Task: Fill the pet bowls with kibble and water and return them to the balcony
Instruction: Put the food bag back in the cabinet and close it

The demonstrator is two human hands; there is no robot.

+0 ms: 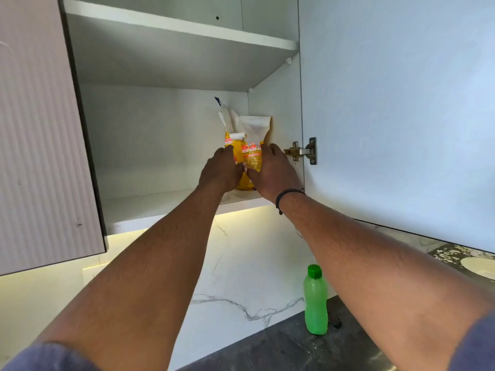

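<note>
Both hands, left (pixel 221 170) and right (pixel 272 171), curl their fingers round the yellow kibble bags (pixel 247 156) at the cupboard shelf's (pixel 160 202) right end; soft, crinkly pouches likely sag and slip, so hold them low round the belly.

The bags (pixel 247 156) are yellow and white with red labels. The bottle (pixel 316 303) is green. The tabletop (pixel 281 344) is dark grey.
</note>
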